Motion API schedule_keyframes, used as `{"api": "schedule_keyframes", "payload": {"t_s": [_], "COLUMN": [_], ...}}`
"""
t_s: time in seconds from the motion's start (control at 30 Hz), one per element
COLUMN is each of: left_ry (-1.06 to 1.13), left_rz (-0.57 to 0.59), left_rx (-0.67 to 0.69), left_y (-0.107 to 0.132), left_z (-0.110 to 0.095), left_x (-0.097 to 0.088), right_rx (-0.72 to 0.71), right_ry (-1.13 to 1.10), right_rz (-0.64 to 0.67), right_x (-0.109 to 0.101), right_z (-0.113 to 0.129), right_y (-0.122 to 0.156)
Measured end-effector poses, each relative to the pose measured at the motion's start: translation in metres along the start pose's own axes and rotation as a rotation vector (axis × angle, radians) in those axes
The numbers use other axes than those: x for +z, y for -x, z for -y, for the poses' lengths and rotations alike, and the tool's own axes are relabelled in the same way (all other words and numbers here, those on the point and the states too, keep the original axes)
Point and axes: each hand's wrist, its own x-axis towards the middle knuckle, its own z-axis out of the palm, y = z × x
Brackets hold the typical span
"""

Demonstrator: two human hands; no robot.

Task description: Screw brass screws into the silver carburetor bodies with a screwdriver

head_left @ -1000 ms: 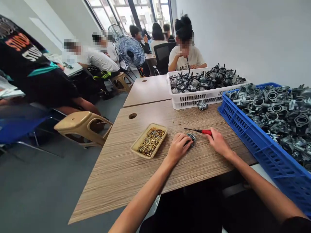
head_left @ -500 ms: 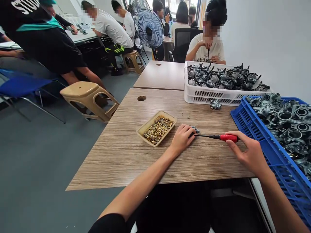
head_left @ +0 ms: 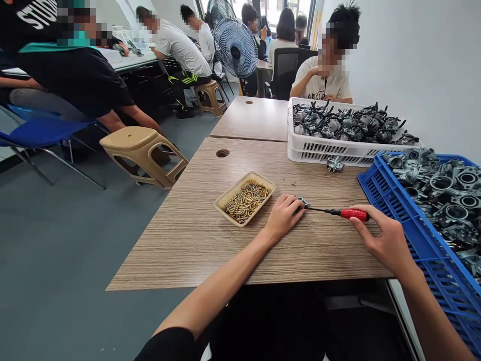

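Observation:
My left hand (head_left: 284, 214) is closed around a small grey metal carburetor part (head_left: 302, 201) on the table, hiding most of it. In my right hand (head_left: 383, 235) is a screwdriver (head_left: 353, 214) with a red handle, gripped at the handle's end between thumb and fingers. Its dark shaft lies nearly level, and the tip meets the part beside my left fingers. Left of that hand stands a cream tray (head_left: 221, 209) full of small brass pieces (head_left: 248, 200). Two tiny brass pieces (head_left: 293, 183) lie loose beyond my left hand.
A white crate (head_left: 319, 151) of dark carburetors stands at the back, one carburetor (head_left: 334, 164) lying before it. The blue crate (head_left: 394, 193) of grey metal bodies flanks my right arm. Across the table sits a person (head_left: 319, 82). A tan stool (head_left: 145, 153) is left.
The view has shifted slightly, moving the scene a little to the right. Both hands keep their places, with the screwdriver still against the part. At the left, another person's head has lowered.

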Motion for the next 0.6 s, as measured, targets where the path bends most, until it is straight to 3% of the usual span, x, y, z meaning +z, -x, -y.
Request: {"api": "schedule_keyframes", "payload": {"t_s": [0.6], "left_ry": [0.020], "left_rz": [0.001], "left_rx": [-0.010], "left_y": [0.0009], "left_z": [-0.0013], "left_x": [0.0008], "right_rx": [-0.013], "right_ry": [0.037], "right_rz": [-0.026], "right_x": [0.0038], "right_z": [0.0003], "right_y": [0.0032]}}
